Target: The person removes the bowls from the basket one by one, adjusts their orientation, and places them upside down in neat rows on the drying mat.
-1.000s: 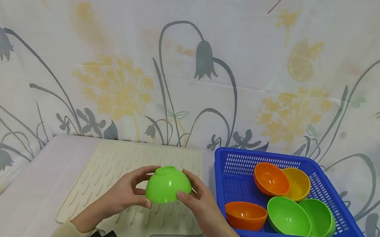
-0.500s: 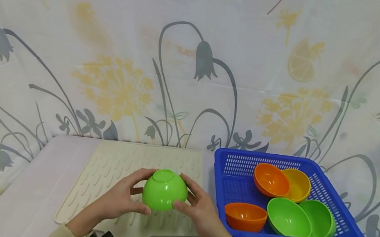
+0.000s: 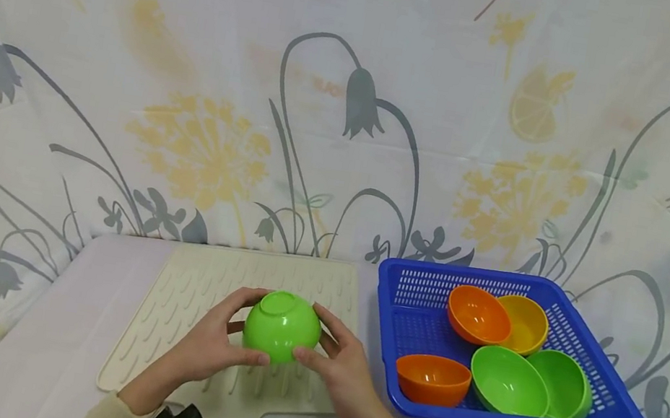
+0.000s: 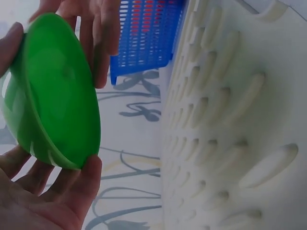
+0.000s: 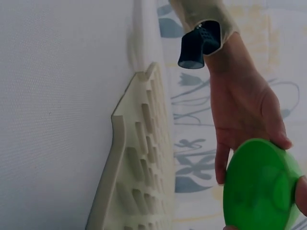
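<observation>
A bright green bowl (image 3: 281, 331) hangs upside down above a cream ridged drying mat (image 3: 174, 308), its foot ring tilted toward the head camera. My left hand (image 3: 210, 344) grips it from the left, thumb low and fingers behind. From the right, my right hand (image 3: 346, 372) holds it the same way, thumb on its near side. In the left wrist view, the hollow inside of the bowl (image 4: 62, 91) faces the mat and stands apart from it. The right wrist view also shows the bowl's open side (image 5: 259, 189). Fingertips behind the bowl are partly hidden in the head view.
Right of the mat stands a blue slotted basket (image 3: 402, 405). Inside it lie two orange bowls (image 3: 479, 316), a yellow bowl (image 3: 523, 325) and two green bowls (image 3: 510, 383). Behind the white-covered table (image 3: 46, 331) hangs a flower-print cloth (image 3: 342, 166).
Both hands have shifted slightly left with the green bowl between them. The bowl has tipped, so its foot ring faces the head camera more. The basket and its bowls stay put.
</observation>
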Demonstrator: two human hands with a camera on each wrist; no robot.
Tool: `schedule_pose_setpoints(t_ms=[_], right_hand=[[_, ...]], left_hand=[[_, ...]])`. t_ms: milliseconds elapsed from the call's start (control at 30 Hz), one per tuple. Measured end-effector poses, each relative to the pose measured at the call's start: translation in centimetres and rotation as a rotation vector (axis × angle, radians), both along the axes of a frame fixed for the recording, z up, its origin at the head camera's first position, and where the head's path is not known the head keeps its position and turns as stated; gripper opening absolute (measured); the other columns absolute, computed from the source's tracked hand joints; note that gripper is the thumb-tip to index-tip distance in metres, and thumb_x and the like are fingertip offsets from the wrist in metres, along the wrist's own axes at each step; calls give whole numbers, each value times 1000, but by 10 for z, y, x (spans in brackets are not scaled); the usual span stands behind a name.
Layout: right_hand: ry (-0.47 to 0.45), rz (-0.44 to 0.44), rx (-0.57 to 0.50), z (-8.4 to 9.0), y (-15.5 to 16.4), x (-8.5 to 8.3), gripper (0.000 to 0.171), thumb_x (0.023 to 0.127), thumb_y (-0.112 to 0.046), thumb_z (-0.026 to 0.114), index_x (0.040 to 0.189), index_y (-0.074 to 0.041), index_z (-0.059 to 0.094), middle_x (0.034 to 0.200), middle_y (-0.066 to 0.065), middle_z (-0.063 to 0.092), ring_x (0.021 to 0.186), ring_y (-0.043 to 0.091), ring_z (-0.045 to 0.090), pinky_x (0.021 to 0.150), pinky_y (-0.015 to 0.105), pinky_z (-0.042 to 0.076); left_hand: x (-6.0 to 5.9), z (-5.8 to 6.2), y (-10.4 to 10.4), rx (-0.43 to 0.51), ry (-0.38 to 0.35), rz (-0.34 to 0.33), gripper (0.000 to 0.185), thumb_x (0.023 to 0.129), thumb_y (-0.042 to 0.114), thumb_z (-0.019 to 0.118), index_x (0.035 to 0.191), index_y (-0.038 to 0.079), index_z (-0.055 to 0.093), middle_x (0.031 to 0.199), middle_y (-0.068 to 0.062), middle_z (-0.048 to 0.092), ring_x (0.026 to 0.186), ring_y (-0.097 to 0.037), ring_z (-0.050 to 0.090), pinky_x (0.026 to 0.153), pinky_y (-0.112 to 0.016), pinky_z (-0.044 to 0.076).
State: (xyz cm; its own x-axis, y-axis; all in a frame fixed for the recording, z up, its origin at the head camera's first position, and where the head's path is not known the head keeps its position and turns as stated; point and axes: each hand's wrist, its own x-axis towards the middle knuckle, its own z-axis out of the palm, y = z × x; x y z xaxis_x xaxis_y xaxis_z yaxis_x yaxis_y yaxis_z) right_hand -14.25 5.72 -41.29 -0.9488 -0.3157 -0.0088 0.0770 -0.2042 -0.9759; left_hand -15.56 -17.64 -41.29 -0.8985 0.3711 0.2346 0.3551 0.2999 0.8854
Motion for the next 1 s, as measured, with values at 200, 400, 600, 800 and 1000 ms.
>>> schedule_pose_setpoints(t_ms=[200, 400, 600, 800, 1000], right_hand=[[-16, -29, 31, -6, -13, -8, 73, 89, 6, 68, 153, 1, 33, 155, 26, 33, 139, 39, 38, 102, 39, 46], [-37, -80, 53, -13, -35, -19, 69, 89, 9, 65, 151, 0, 37, 142, 28, 48, 120, 34, 59, 91, 35, 55], [-86, -126, -3, -23, -59, -42, 57, 91, 7, 63, 145, 1, 45, 148, 20, 41, 102, 25, 66, 84, 35, 58], [-140, -203, -55, -27, -87, -67, 45, 91, 6, 65, 134, 4, 55, 134, 20, 49, 96, 24, 67, 84, 31, 57], [-99, -206, -19, -32, -114, -81, 48, 92, 5, 62, 138, 9, 51, 129, 24, 60, 110, 27, 65, 90, 32, 54]], left_hand=[[-4, -6, -4, -65, 52, 86, 90, 72, 27, 91, 148, 14, 44, 145, -6, 49, 137, -34, 40, 107, -60, 37], [-9, -13, -12, -126, 99, 210, 91, 71, 22, 92, 148, 12, 44, 147, -11, 47, 137, -35, 41, 106, -59, 39], [-22, -19, -22, -151, 126, 304, 93, 71, 16, 91, 149, 4, 41, 149, -18, 43, 135, -39, 42, 105, -61, 39], [-38, -21, -35, -163, 141, 396, 90, 75, 14, 89, 148, -1, 38, 146, -24, 42, 132, -42, 42, 103, -63, 39], [-48, -20, -45, -167, 97, 529, 89, 78, 19, 87, 148, -3, 36, 146, -25, 41, 130, -40, 42, 100, -59, 40]])
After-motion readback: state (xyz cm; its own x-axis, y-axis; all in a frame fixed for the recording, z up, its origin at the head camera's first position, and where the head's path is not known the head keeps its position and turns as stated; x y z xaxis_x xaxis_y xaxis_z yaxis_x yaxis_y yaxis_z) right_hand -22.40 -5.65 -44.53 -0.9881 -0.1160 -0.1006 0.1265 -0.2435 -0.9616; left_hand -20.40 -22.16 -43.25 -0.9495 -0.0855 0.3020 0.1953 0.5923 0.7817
